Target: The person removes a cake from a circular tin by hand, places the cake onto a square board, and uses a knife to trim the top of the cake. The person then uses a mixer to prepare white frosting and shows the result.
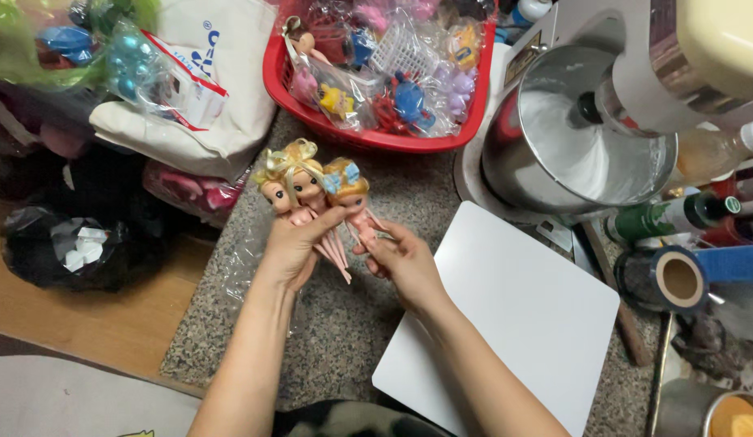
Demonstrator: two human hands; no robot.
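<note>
My left hand grips two small doll toppers with blond hair, their pink pointed stems sticking out below my palm. My right hand pinches the body of a third doll with orange hair and a blue bow, held right beside the other two so the heads touch. Both hands hover over a speckled granite counter. A crumpled clear plastic wrapper lies under my left wrist.
A red basket of bagged small toys stands at the back. To the right are a stand mixer with a steel bowl, a white square board, bottles and a blue tape roll. Bags pile up at the left.
</note>
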